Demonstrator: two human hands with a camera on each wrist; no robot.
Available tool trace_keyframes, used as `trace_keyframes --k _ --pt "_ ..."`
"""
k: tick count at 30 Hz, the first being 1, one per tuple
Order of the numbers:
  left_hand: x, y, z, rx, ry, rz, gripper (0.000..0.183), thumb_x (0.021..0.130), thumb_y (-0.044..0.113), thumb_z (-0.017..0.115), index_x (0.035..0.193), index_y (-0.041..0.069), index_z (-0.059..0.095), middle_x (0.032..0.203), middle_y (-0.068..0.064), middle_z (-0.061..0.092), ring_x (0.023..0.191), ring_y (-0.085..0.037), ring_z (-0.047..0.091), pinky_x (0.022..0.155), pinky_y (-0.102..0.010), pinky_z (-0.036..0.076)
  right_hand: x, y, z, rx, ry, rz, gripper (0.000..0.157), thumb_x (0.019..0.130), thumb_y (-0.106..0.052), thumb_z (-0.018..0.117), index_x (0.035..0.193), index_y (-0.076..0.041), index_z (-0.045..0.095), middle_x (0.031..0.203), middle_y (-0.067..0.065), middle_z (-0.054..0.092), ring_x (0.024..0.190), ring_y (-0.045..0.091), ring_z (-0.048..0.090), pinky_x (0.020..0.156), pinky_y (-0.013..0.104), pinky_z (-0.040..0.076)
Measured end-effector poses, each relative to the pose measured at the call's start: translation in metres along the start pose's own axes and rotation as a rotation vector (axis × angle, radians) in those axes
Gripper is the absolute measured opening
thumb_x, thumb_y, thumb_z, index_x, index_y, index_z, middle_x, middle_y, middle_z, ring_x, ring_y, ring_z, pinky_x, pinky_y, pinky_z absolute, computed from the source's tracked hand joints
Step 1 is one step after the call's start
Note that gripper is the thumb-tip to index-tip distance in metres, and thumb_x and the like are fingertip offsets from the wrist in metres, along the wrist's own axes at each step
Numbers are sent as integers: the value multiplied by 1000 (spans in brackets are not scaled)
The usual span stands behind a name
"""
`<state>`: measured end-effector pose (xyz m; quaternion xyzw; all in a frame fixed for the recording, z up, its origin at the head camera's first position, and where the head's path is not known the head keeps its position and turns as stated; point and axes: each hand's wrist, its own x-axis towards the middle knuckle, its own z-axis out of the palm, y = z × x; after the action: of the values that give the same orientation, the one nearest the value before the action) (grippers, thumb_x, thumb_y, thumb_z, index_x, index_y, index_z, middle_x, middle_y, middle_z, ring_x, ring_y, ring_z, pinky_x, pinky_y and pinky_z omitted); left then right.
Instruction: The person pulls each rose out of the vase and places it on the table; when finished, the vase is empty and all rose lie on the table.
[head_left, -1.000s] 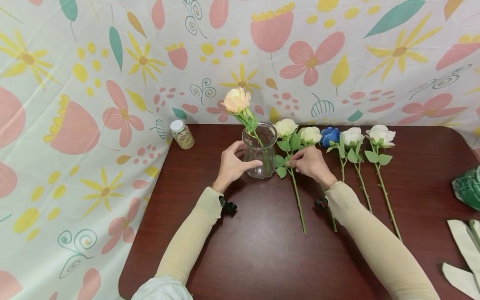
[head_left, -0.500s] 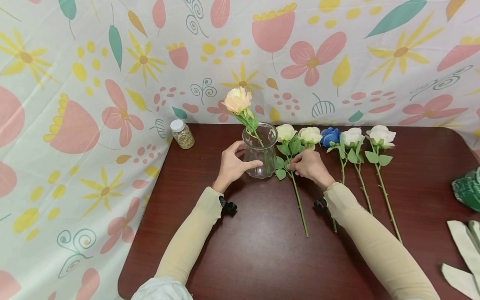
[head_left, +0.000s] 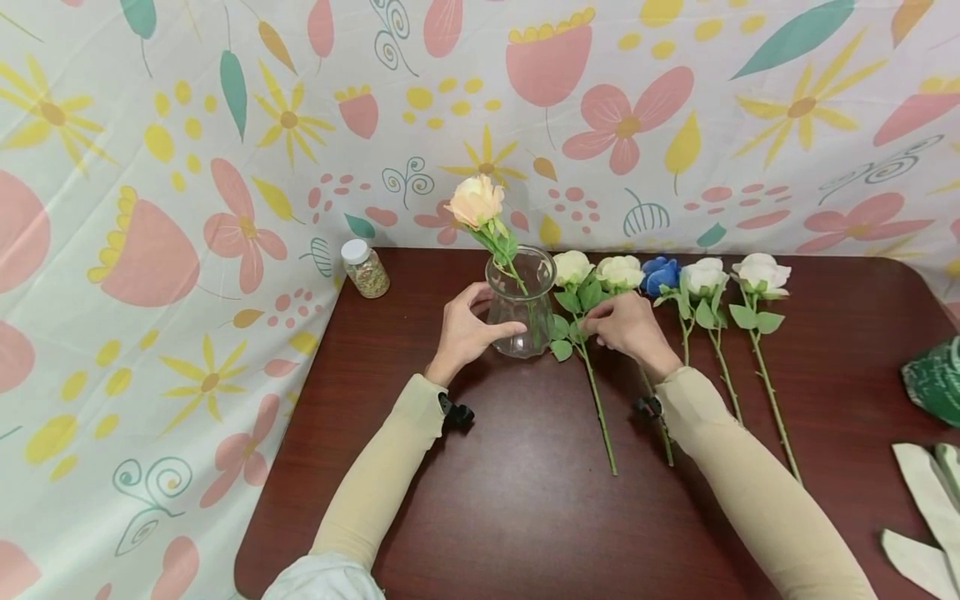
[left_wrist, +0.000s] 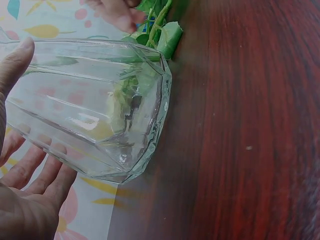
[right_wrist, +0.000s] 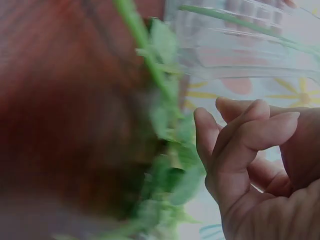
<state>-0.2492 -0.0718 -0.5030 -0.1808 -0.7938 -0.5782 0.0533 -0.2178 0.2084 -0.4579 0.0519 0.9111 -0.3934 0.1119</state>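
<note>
My left hand holds a clear glass vase at its side, thumb in front and fingers behind. Inside the vase leans a peach rose, its bloom above the rim. Beside the vase lies a cream rose with a leafy green stem. My right hand is just right of that stem, over a second cream rose whose stem it partly hides. In the right wrist view, the right hand's fingers are loosely bent with nothing between them, apart from the blurred leaves.
A blue rose and two white roses lie farther right on the dark table. A lidded jar stands at the back left. A green object and pale cloth-like strips are at the right edge.
The near cream rose's stem end shifted slightly right and toward me. My right hand then let go of the stem and moved a little right. The left hand and vase stayed put.
</note>
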Motion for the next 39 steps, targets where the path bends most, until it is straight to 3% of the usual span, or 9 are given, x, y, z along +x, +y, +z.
trace_keyframes --k 5,8,18,25,30,39 --pt "0 -1 0 -7 2 4 66 77 17 102 133 5 71 130 -15 75 124 -31 73 112 -31 62 -10 -18 -15 30 70 -43 23 100 -23 79 112 -4 84 75 9 80 72 29 79 60 25 53" --pt "-1 0 0 -9 0 3 66 77 18 102 134 5 71 131 -15 75 125 -32 73 112 -32 62 -18 -32 -24 28 108 -73 23 100 -26 80 112 -7 85 81 5 81 71 22 77 65 25 54" --pt "-1 -1 0 -2 -3 -6 67 77 19 102 135 6 71 130 -15 75 125 -31 73 112 -31 62 -38 -76 -39 -23 272 -226 22 96 -31 83 109 -13 87 95 13 85 69 6 69 66 28 53" --pt "0 0 0 -9 -6 -10 67 77 20 102 136 7 71 130 -14 75 124 -30 73 112 -34 62 -42 -107 -36 52 246 -304 20 97 -26 83 106 -9 87 89 15 84 56 8 68 51 26 50" --pt "0 -2 -1 9 -10 -13 67 79 22 101 137 8 70 131 -13 75 125 -29 73 113 -35 62 -35 -123 -29 7 226 -328 18 97 -24 82 106 -10 87 94 13 85 59 9 70 53 26 50" --pt "0 -3 -1 19 -11 -14 67 78 24 101 137 9 71 130 -11 75 124 -28 73 113 -35 61 -17 -141 -18 -19 139 -358 22 100 -18 79 117 -5 84 103 17 85 70 24 79 58 21 54"
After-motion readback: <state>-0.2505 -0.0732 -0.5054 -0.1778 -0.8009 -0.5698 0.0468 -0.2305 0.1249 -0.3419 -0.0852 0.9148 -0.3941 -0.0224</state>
